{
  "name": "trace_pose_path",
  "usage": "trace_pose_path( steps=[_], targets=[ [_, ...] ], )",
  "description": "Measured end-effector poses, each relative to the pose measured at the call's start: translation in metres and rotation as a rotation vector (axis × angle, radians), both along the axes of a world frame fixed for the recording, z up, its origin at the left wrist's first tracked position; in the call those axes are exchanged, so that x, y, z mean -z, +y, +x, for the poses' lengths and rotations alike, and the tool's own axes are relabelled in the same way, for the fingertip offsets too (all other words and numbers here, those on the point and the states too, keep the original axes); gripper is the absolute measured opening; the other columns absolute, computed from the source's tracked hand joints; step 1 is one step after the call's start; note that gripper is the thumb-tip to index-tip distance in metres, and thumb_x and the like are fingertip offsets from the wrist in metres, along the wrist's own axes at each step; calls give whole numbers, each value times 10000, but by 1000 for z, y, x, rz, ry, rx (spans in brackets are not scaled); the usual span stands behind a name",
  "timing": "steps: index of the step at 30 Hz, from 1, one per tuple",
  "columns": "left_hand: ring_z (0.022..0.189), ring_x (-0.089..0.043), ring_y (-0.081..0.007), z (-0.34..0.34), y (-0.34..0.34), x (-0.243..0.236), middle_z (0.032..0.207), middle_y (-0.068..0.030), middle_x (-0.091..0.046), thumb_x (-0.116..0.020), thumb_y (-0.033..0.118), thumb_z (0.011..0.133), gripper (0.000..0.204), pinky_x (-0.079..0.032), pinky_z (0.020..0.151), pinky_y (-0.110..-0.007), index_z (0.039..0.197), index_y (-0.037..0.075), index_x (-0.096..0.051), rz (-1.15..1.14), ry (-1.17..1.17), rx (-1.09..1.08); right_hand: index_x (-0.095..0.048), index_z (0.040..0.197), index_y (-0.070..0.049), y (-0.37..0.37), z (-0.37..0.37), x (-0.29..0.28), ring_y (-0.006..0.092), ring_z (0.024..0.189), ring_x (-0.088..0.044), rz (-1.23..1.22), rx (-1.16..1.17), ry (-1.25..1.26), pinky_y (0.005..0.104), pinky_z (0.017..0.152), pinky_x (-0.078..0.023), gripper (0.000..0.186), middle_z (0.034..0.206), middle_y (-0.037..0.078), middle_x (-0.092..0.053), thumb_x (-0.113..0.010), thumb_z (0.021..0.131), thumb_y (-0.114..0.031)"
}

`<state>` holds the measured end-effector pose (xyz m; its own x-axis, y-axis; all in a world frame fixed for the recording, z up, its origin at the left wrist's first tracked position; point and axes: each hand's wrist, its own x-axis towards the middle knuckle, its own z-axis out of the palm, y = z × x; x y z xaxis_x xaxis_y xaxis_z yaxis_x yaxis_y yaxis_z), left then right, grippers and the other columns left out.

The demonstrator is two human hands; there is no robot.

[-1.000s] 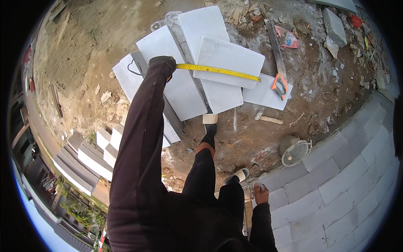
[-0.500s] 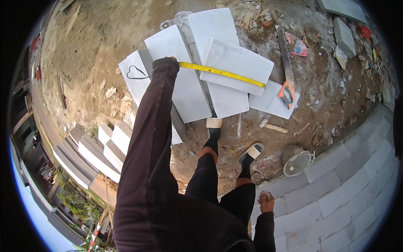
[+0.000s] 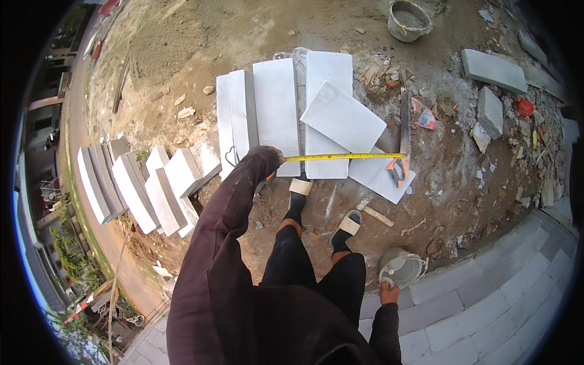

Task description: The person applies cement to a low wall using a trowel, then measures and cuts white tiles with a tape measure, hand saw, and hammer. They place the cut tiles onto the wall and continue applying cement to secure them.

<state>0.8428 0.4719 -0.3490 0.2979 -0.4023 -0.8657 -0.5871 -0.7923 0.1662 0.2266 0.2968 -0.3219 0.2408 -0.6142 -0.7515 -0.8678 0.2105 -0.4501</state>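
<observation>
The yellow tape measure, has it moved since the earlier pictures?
Yes. The yellow tape measure no longer crosses the middle of the topmost white block; its tip has moved right, to the orange saw handle.

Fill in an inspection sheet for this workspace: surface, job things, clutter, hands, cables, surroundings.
Surface: brown bare-earth ground, rubble toward the right.
Job things: thin yellow tape measure extended across white rectangular blocks.
Clutter: orange-handled metal handsaw, wooden-handled hammer, two round grey buckets.
Hands: left hand holds the tape measure; right hand appears curled, contents unclear.
Cables: nothing seen; only a thin dark loop at the left blocks.
Surroundings: grey rectangular-block masonry, lower right.
</observation>
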Motion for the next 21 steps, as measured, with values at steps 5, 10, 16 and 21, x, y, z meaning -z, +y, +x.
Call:
trace_pose_path(
  steps=[5, 10, 16, 21],
  targets=[
    [646, -559, -146, -165, 111, -38, 658, -74, -599, -582, 276, 826, 241, -437, 604, -309, 802, 42, -630, -223, 102, -591, -618, 873, -1, -42, -38, -2, 128, 547, -548, 0, 21, 63, 279, 488, -444, 235, 695, 47, -592, -595, 824, -230],
    [810, -612, -226, -288, 189, -114, 847, -95, -637, -544, 295, 846, 234, -453, 733, -342, 908, 88, -635, 133, 191, -1008, -600, 860, -35, -77, -71, -24, 144, 495, -534, 84, 73, 71, 290, 447, -445, 203, 651, 41, -564, -606, 814, -232],
    [409, -446, -249, -368, 297, -114, 519, -66, -440, -481, 192, 850, 138, -357, 392, -410, 781, 82, -528, 146, 467, -1893, -606, 853, -27, -97, -98, -1, 139, 493, -532, -217, 0, -9, 292, 460, -457, 233, 644, 36, -565, -635, 809, -254],
    [382, -425, -243, -361, 309, -143, 506, -40, -435, -459, 196, 865, 137, -345, 371, -398, 768, 115, -512, 128, 667, -1999, -581, 836, -27, -66, -41, -48, 137, 500, -540, -199, -39, -40, 296, 461, -460, 244, 674, 45, -578, -643, 807, -262]
  ],
)
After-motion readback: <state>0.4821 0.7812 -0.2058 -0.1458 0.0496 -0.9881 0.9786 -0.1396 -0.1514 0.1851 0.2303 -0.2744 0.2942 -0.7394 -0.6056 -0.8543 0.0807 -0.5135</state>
